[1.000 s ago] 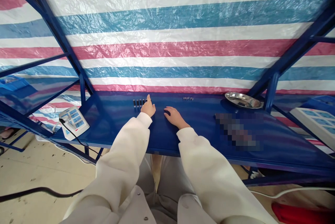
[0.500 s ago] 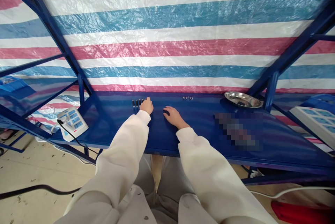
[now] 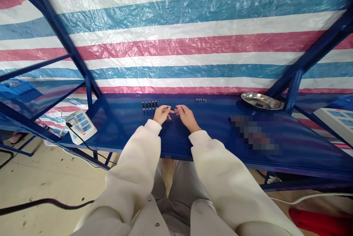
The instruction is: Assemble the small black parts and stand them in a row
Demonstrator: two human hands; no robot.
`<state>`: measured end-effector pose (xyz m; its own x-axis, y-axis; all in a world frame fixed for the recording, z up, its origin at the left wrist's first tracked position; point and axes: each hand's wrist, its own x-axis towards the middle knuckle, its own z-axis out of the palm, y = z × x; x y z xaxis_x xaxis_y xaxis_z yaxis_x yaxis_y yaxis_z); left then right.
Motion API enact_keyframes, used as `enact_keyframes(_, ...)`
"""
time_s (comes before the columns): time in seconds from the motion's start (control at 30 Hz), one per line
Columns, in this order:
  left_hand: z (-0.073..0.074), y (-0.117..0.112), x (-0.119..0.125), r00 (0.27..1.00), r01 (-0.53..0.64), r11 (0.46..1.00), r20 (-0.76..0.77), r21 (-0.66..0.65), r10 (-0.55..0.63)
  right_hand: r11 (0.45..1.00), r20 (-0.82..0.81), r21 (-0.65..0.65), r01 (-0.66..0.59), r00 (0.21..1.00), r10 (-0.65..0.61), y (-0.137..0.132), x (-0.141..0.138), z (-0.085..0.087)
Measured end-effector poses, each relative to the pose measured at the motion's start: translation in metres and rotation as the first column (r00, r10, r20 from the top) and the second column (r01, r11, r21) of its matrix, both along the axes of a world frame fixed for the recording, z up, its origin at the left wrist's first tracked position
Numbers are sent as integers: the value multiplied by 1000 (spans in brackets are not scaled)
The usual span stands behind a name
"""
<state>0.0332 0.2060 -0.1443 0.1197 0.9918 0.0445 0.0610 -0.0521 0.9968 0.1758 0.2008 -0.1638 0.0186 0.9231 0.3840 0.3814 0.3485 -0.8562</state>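
Note:
My left hand (image 3: 162, 114) pinches a small black cylinder (image 3: 172, 109) above the blue table. Close on its right, the fingertips of my right hand (image 3: 188, 117) are pressed together at the cylinder's right end; whether they grip the cylinder itself or a tiny part there is too small to make out. Just beyond my left hand, several black cylinders with pale lower ends (image 3: 149, 105) stand upright in a row. A short row of small shiny metal pieces (image 3: 200, 100) lies farther back, to the right of my hands.
An oval metal dish (image 3: 261, 102) holding some dark items sits at the back right. In front of it lies a blurred-out object (image 3: 255, 135). A white power strip (image 3: 81, 127) with a black cord is at the table's left end. Blue frame posts (image 3: 293, 90) rise at both sides.
My left hand has come away from the row of cylinders, bringing one toward the right. My right hand has lifted to meet it, its fingers now pinched. The view has shifted slightly.

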Motion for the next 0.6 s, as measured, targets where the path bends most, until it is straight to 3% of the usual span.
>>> enact_keyframes(0.1, -2, -3, 1, 994, 53, 998, 97, 16, -54, 999, -144, -36, -37, 989, 32, -1, 0, 4)
enact_keyframes(0.27, -4, -6, 0, 989, 88, 994, 112, 60, -95, 991, -277, -104, -86, 959, 55, -2, -1, 8)
enact_keyframes(0.6, -2, -11, 0, 999, 2, 981, 33, 192, -9, 997, -319, -13, -75, 945, 67, -1, -2, 7)
